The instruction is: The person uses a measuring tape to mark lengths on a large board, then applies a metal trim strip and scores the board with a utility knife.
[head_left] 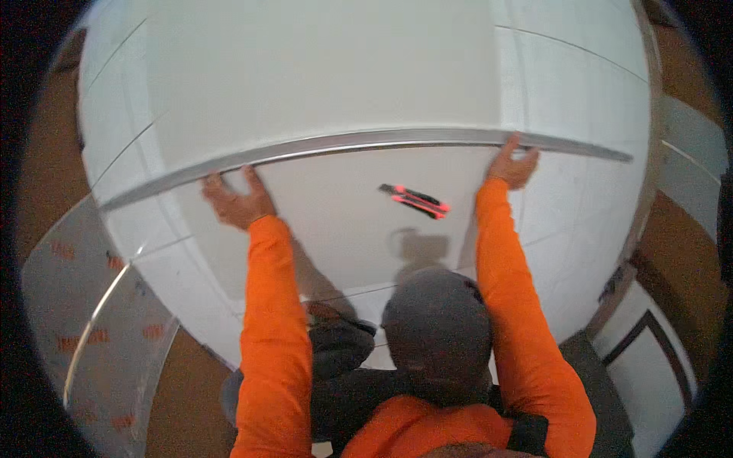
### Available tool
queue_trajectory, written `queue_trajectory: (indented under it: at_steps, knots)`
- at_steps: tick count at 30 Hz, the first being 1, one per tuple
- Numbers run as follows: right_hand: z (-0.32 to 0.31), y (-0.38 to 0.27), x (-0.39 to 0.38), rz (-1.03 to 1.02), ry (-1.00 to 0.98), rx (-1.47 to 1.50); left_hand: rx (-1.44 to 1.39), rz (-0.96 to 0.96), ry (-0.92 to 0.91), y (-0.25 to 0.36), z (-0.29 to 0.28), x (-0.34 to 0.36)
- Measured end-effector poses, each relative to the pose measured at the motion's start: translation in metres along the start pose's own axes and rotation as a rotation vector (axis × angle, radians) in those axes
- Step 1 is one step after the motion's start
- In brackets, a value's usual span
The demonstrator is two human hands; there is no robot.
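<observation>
A long silver metal straightedge [366,139] lies crosswise over a pale rectangular panel [321,76], which rests on a larger white tiled surface [122,130]. My left hand [237,195] holds the bar's near edge toward the left, thumb and fingertips set apart along it. My right hand [513,166] holds it toward the right, fingertips on the metal. A black and pink utility knife [416,201] lies on the panel below the bar, between my hands, touching neither.
My grey-clad knee [435,320] is at the lower centre. Grey sheeting with orange print [69,298] and a metal strip lies at the left, beside brown flooring [175,389]. At the lower right is a white panel with a dark border [641,359].
</observation>
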State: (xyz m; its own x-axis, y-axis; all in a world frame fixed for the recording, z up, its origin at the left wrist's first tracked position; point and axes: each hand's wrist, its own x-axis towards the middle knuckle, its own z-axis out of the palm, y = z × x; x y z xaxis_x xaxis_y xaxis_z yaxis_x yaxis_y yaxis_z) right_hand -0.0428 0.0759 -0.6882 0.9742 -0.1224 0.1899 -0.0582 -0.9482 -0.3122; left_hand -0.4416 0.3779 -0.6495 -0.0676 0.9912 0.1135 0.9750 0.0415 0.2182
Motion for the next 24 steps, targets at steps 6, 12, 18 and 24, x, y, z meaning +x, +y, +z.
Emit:
queue_trajectory:
  at_steps: [6, 12, 18, 24]
  knots:
    - [-0.027, -0.017, -0.009, 0.112, -0.036, -0.044, -0.04, 0.043, 0.012, 0.008, -0.005, -0.003]
    - [-0.039, -0.03, -0.014, 0.137, -0.118, -0.043, -0.024, 0.034, -0.002, 0.009, -0.011, -0.003]
    - [-0.035, -0.036, -0.007, 0.117, -0.176, -0.122, 0.061, -0.001, -0.076, 0.012, -0.008, -0.003]
    - [-0.021, -0.064, 0.011, 0.177, -0.137, 0.102, 0.057, -0.005, -0.091, 0.01, -0.008, -0.003]
